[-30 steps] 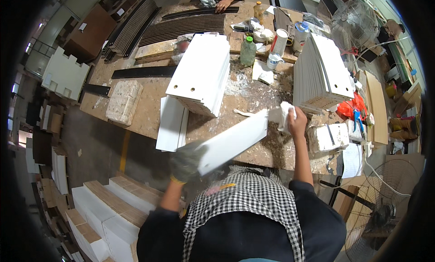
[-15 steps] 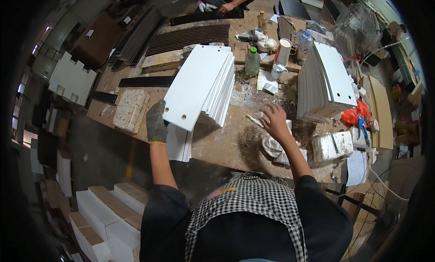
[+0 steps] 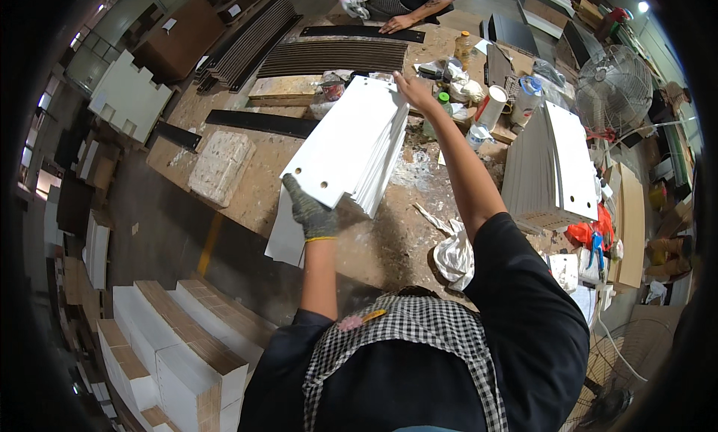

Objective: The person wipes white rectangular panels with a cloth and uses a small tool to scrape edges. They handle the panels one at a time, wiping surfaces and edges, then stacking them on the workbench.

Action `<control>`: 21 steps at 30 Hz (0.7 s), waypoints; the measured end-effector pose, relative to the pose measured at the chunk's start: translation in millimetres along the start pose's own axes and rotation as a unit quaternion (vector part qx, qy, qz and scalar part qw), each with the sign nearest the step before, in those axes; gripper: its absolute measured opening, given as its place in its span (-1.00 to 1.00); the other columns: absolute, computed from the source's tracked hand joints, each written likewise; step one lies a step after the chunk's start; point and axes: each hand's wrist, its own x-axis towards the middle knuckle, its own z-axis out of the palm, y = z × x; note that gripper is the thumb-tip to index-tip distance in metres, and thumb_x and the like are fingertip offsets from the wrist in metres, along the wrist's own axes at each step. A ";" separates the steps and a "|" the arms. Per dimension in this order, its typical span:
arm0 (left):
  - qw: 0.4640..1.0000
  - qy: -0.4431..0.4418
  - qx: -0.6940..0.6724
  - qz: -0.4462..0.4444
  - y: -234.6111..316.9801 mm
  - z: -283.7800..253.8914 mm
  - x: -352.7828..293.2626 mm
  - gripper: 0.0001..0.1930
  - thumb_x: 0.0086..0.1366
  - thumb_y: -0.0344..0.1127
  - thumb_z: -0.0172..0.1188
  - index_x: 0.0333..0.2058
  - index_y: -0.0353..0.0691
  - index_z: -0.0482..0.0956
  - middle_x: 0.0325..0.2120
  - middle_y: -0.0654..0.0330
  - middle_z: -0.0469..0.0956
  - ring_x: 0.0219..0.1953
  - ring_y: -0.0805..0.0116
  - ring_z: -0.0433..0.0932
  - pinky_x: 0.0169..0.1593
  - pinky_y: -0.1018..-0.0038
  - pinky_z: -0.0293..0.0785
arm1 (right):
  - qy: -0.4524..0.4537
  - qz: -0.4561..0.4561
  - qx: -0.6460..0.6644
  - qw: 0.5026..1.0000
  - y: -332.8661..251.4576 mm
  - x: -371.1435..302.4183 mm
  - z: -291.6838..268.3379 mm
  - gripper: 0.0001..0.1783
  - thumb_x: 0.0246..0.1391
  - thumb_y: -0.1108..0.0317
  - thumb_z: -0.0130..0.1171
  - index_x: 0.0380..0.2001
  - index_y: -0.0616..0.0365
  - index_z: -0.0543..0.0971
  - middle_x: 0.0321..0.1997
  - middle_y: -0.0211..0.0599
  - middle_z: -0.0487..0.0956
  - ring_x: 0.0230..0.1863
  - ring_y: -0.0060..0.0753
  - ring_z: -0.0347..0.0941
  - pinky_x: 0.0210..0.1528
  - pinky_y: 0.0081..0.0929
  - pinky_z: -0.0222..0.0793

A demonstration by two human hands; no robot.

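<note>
A white board (image 3: 340,140) with small holes near its ends lies on top of a fanned stack of white boards (image 3: 380,174) on the worktable. My left hand (image 3: 313,214), in a dark knitted glove, is closed on the board's near end, thumb on top and the other fingers mostly hidden. With bare fingers, my right hand (image 3: 413,93) grips the far right corner of the same board. Another white piece (image 3: 283,234) juts out below, at the table edge. A crumpled white cloth (image 3: 454,258) rests on the table near my right upper arm.
A second white board stack (image 3: 532,174) stands at right, beside a red bag (image 3: 587,232) and a fan (image 3: 615,88). A foam-like block (image 3: 221,167) and black strips (image 3: 262,122) lie at left. Bottles (image 3: 528,96) stand farther back. Across the table, another person's hand (image 3: 396,24) touches a black strip.
My right hand has gone from above the cloth up to the far corner of the top board. My left hand still holds the near end, which has shifted right in view.
</note>
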 end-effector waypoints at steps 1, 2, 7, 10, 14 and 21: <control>0.999 0.027 0.006 0.024 -6.9 1.4 2.1 -0.22 0.42 0.17 0.11 0.45 -0.08 0.10 0.32 0.13 0.28 0.24 0.21 0.39 0.24 0.23 0.41 | -0.015 0.007 -0.005 1.000 -7.7 6.1 4.4 -0.06 0.36 -0.36 -0.36 -0.09 0.44 0.59 -0.03 0.41 0.58 0.10 0.43 0.48 0.19 -0.01 0.33; 0.997 0.052 0.015 0.046 -13.8 3.5 4.5 -0.20 0.42 0.15 0.11 0.47 -0.08 0.06 0.33 0.13 0.27 0.24 0.19 0.38 0.26 0.21 0.39 | -0.028 0.016 -0.010 0.999 -14.1 9.6 8.8 -0.02 0.36 -0.39 -0.38 -0.10 0.46 0.60 -0.03 0.42 0.58 0.11 0.43 0.47 0.20 -0.01 0.33; 0.985 0.098 0.113 0.090 -15.4 12.9 -8.9 -0.19 0.43 0.03 0.11 0.49 -0.08 -0.04 0.37 0.11 0.22 0.32 0.18 0.27 0.38 0.27 0.19 | -0.023 0.033 0.109 0.993 -13.0 1.0 2.1 -0.09 0.37 -0.35 -0.27 -0.01 0.44 0.59 -0.05 0.33 0.62 0.05 0.25 0.55 0.14 -0.18 0.39; 0.977 0.071 0.135 0.152 -11.9 10.1 -3.3 -0.20 0.42 0.02 0.13 0.48 -0.10 -0.01 0.39 0.11 0.19 0.35 0.20 0.23 0.39 0.30 0.15 | 0.134 -0.044 0.149 0.979 15.6 -17.4 4.4 -0.16 0.40 -0.27 -0.25 0.01 0.42 0.59 -0.04 0.18 0.66 0.03 0.07 0.59 0.11 -0.20 0.40; 0.732 -0.133 0.458 0.487 26.6 -31.0 34.6 -0.50 0.52 -0.19 0.00 0.36 -0.17 0.27 0.38 0.03 0.21 0.35 0.10 0.25 0.39 0.28 0.20 | 0.160 0.001 0.249 0.955 20.9 -105.7 9.9 -0.47 0.44 0.05 -0.05 0.02 0.36 0.61 -0.05 -0.09 0.70 0.00 -0.32 0.60 0.11 -0.38 0.44; 0.796 -0.229 0.553 -0.090 115.0 104.4 45.8 -0.57 0.53 -0.36 -0.16 0.30 -0.25 0.37 0.29 0.10 0.39 0.34 0.24 0.34 0.40 0.32 0.26 | 0.146 0.058 0.314 0.936 -39.1 -172.1 57.9 -0.29 0.46 -0.01 -0.13 0.40 0.35 0.20 0.45 0.12 0.26 0.46 -0.05 0.20 0.47 -0.18 0.10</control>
